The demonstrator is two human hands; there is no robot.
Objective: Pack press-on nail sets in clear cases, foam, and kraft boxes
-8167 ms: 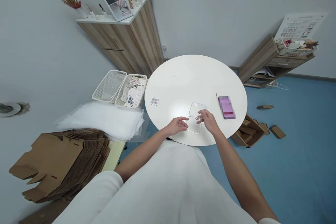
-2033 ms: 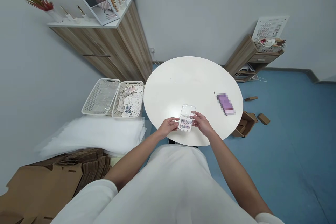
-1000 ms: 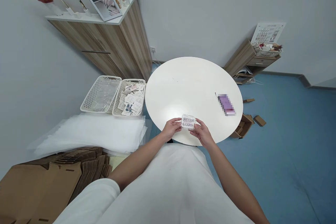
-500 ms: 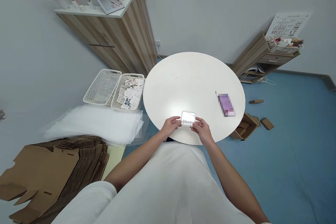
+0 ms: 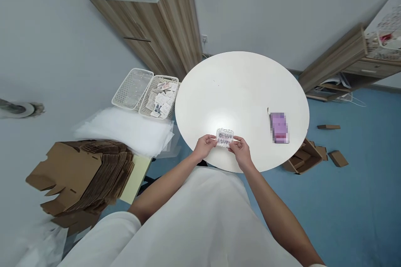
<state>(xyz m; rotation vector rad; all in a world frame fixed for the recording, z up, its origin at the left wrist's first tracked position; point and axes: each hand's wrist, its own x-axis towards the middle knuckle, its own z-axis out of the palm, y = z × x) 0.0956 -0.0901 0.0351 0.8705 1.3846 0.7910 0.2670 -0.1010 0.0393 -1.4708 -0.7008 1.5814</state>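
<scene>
Clear plastic case (image 5: 224,137) | between the hands (image 5: 205,147) (image 5: 241,151) | both half-curled, pinching its sides | seemingly closed

Both forearms (image 5: 164,185) kinda angle in over the worktop's (image 5: 238,87) near edge, left hand (image 5: 205,147) and right hand (image 5: 241,152) facing each other, fingers (image 5: 237,143) curled in a light pinch.

Soft, even indoor light — one bright glare
You see it on the white table (image 5: 244,91); your lens stretches the wooden shelf (image 5: 336,60) at right, and pixelation masks a purple object (image 5: 279,127).
</scene>
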